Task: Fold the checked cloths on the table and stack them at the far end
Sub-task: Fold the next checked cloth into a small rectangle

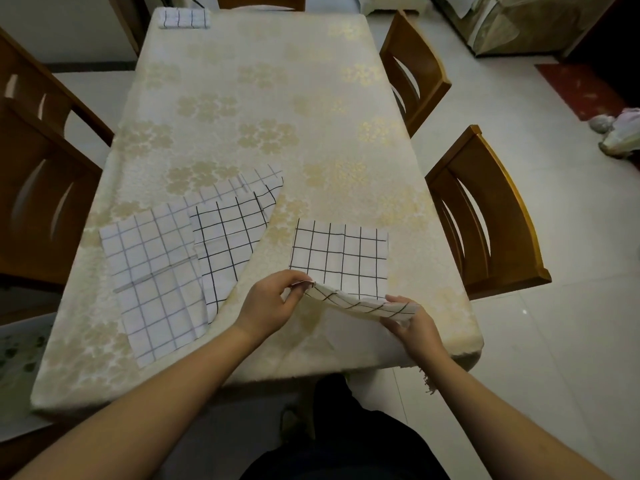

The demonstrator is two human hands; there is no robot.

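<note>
A white cloth with black checks (339,252) lies on the near right part of the table, its near edge lifted off the surface. My left hand (273,303) pinches the near left corner of that cloth. My right hand (412,323) grips the near right corner from below. To the left lie two more unfolded cloths: a grey-checked cloth (156,271) and a black-checked cloth (228,233), which overlap each other. A folded checked cloth (183,18) sits at the table's far left corner.
The table (263,98) wears a cream tablecloth with gold flowers. Wooden chairs stand on the right (485,216), (412,74) and on the left (38,174). Another chair back shows at the far end (259,1). A bundle of fabric lies on the floor at the right (620,133).
</note>
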